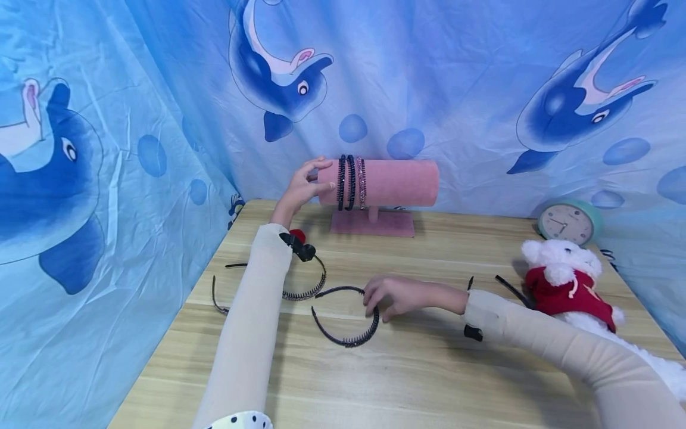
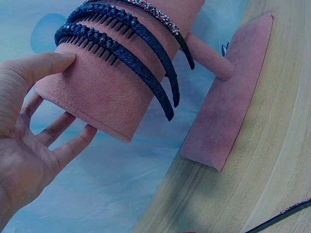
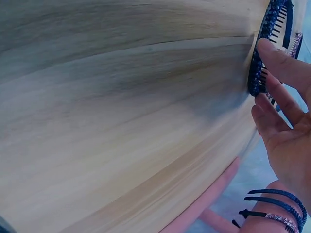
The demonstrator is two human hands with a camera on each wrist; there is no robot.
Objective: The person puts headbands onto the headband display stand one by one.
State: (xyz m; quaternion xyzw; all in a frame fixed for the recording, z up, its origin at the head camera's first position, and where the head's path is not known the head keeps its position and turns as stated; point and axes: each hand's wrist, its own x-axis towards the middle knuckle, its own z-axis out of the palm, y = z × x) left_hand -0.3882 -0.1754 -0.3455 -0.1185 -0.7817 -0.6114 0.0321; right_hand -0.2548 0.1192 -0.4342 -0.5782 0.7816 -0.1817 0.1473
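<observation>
A pink roll-shaped headband stand (image 1: 402, 183) stands at the back of the table. Two dark blue beaded headbands (image 2: 141, 73) and a pink-glitter headband (image 2: 158, 18) sit round its roll, towards the left end. My left hand (image 1: 301, 189) grips that end, thumb on the roll's surface and fingers at its rim. Mid-table, a dark beaded headband (image 1: 351, 342) with comb teeth lies with its open side to the left. My right hand (image 1: 396, 295) pinches its right side; the right wrist view shows the thumb on the beaded band (image 3: 256, 70).
Another glittery headband (image 1: 308, 294) lies beside my left forearm, partly covered by it. A thin dark band (image 1: 214, 293) is at the left edge. On the right are a white teddy bear (image 1: 560, 268) in red, a green-rimmed clock (image 1: 567, 222) and a dark band end (image 1: 511, 288).
</observation>
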